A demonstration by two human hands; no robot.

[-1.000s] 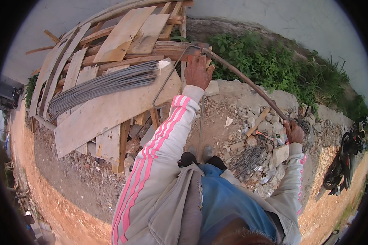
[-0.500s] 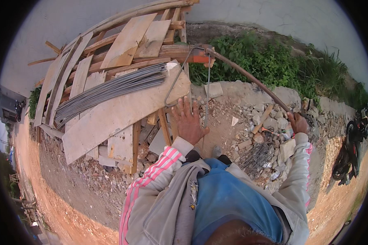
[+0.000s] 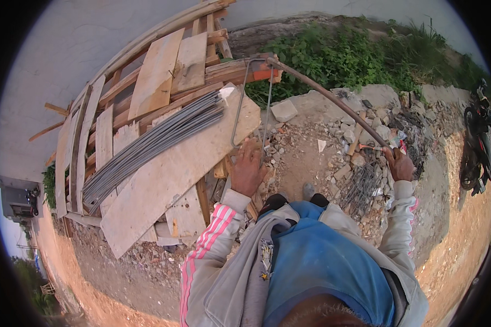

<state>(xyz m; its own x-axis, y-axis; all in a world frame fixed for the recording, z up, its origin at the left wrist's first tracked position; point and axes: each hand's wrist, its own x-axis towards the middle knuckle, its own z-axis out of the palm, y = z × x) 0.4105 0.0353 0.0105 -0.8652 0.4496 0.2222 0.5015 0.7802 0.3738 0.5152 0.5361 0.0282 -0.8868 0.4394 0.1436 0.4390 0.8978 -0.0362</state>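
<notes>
My right hand is closed around the lower end of a long brown metal bar. The bar's far end meets an orange-marked wooden beam at a thin steel rod bent into an angular, open loop. My left hand is at the loop's near side, its fingers drawn in around the rod by the board's edge. Just left of it, a bundle of straight grey steel rods lies on a wide pale board.
Planks and plywood form a rough bench against the grey wall. Green plants grow beyond the beam. Broken stones and a heap of bent thin rods lie near my feet. A motorcycle stands at far right.
My left hand has gone from spread fingers to fingers drawn in at the rod loop. The view has shifted a little. My right hand keeps its hold on the bar.
</notes>
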